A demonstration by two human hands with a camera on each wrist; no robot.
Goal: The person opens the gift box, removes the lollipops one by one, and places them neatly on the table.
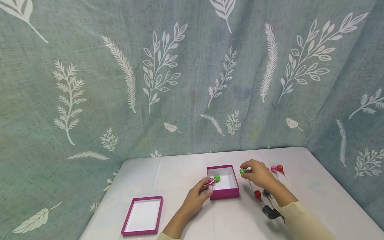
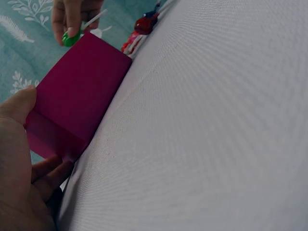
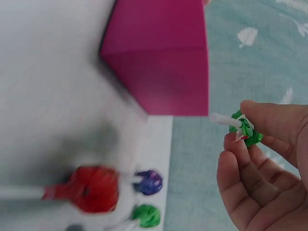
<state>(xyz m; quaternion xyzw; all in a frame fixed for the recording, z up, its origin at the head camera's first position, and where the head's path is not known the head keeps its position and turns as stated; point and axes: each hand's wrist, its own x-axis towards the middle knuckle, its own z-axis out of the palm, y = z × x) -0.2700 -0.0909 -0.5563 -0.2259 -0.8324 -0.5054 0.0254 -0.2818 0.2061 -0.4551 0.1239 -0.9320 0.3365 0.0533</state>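
A magenta box (image 1: 224, 193) with a white inside stands uncovered on the table. A pink-wrapped lollipop (image 1: 211, 181) and a green lollipop (image 1: 217, 178) are in it, towards its left side. My left hand (image 1: 193, 199) holds the box at its left side; in the left wrist view the thumb lies on one edge of the box (image 2: 82, 86) and the fingers against another. Just right of the box, my right hand (image 1: 259, 173) pinches a green-wrapped lollipop (image 3: 248, 130) by its head. Its white stick points towards the box in the right wrist view.
The box's lid (image 1: 159, 213), magenta-rimmed and white inside, lies at the front left. Right of the box lie several lollipops, among them a red one (image 1: 257, 194), a purple one (image 1: 266, 192) and a pink one (image 1: 274, 169). A patterned cloth (image 1: 192, 83) hangs behind the table.
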